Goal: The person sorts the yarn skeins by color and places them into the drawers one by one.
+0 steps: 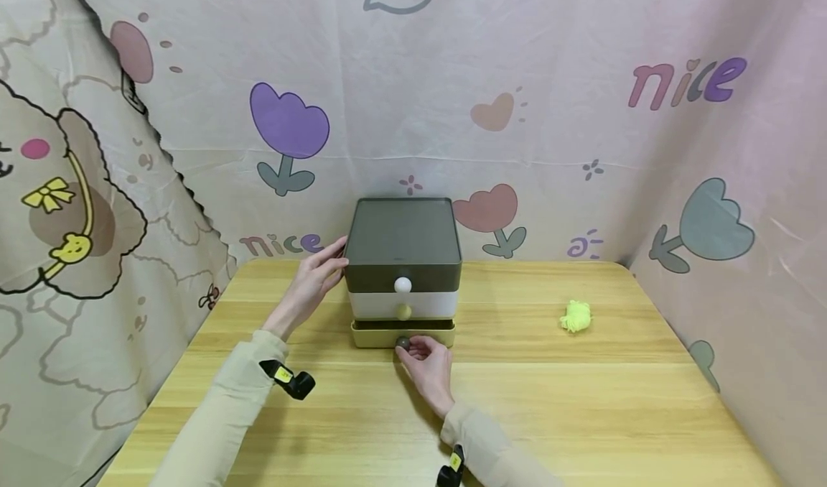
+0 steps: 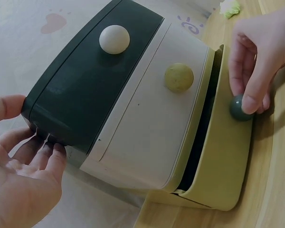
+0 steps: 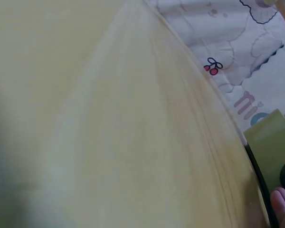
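A small three-tier drawer box (image 1: 403,232) stands on the table, with a dark green top tier, a white middle tier and a yellow-green bottom drawer (image 1: 371,337). That bottom drawer is pulled out a little, leaving a dark gap above its front. My right hand (image 1: 429,372) pinches its dark green knob (image 2: 240,108) between thumb and fingers. On the box's left side, my left hand (image 1: 310,286) rests its fingertips against the dark top tier, fingers fairly straight. The white knob (image 2: 114,39) and the yellow-green knob (image 2: 179,77) above are untouched.
A fluffy bright yellow-green ball (image 1: 576,316) lies on the wooden table (image 1: 530,401) to the right. Behind the table hangs a printed cloth (image 1: 413,99), close to the back of the box. Another cloth closes the left side.
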Action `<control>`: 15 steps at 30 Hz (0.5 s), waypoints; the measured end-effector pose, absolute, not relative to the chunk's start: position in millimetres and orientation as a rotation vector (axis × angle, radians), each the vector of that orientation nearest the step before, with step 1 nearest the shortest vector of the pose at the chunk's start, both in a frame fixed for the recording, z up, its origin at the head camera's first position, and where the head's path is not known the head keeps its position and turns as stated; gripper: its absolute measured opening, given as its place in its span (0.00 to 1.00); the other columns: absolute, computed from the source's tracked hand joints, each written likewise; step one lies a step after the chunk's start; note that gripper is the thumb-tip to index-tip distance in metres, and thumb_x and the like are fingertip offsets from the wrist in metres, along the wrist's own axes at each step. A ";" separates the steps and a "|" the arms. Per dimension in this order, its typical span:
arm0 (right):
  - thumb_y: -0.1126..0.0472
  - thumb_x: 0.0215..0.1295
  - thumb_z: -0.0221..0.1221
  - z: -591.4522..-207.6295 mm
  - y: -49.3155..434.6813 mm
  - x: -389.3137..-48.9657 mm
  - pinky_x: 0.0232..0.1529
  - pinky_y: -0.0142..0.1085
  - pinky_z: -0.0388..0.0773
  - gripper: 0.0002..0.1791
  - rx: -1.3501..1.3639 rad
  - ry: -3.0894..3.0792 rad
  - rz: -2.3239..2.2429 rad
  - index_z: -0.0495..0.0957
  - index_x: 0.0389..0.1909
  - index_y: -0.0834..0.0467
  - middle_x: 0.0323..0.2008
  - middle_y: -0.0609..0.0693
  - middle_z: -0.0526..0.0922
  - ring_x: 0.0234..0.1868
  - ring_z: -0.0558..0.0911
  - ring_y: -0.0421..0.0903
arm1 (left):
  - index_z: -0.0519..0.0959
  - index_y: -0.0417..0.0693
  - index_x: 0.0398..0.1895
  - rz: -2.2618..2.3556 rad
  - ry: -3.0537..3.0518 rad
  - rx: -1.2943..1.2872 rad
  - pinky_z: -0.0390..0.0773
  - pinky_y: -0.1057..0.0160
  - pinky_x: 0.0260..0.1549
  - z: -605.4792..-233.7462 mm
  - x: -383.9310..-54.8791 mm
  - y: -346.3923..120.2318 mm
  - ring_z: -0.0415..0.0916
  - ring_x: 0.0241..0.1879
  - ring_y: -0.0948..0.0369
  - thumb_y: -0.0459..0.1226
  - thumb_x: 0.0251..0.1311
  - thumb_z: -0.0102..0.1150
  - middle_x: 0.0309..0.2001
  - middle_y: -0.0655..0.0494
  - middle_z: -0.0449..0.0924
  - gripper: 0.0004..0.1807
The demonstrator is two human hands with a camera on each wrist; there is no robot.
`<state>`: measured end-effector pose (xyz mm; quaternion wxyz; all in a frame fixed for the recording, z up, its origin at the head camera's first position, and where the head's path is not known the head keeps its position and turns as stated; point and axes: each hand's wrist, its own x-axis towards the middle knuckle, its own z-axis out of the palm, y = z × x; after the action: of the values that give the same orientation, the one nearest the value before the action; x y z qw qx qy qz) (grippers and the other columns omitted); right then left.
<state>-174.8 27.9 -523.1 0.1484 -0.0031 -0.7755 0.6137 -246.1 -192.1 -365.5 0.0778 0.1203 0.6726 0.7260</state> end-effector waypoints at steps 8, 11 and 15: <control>0.65 0.49 0.75 -520.7 32.8 -161.7 0.30 0.25 0.82 0.12 0.012 -2.288 1.783 0.85 0.33 0.66 0.29 0.58 0.88 0.26 0.83 0.37 | 0.50 0.45 0.81 2.177 2.008 0.369 0.47 0.49 0.80 -366.6 -246.2 -192.8 0.41 0.82 0.54 0.33 0.76 0.45 0.83 0.50 0.40 0.34; 0.65 0.49 0.75 -519.3 34.1 -156.2 0.30 0.25 0.82 0.12 0.016 -2.301 1.809 0.85 0.33 0.66 0.28 0.58 0.88 0.26 0.83 0.36 | 0.50 0.45 0.81 2.177 2.011 0.372 0.47 0.49 0.80 -366.5 -245.8 -192.8 0.41 0.82 0.54 0.33 0.76 0.45 0.83 0.50 0.40 0.33; 0.65 0.49 0.75 -517.4 36.4 -147.7 0.30 0.24 0.82 0.12 0.038 -2.314 1.830 0.85 0.32 0.66 0.28 0.58 0.89 0.26 0.83 0.36 | 0.50 0.45 0.81 2.177 2.011 0.380 0.47 0.48 0.80 -366.6 -246.2 -192.8 0.40 0.82 0.54 0.33 0.76 0.44 0.83 0.51 0.39 0.33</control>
<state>-147.7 36.4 -517.4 0.0953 0.0127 -0.7808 0.6174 -246.2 -192.8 -366.6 0.0770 0.1267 0.6710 0.7265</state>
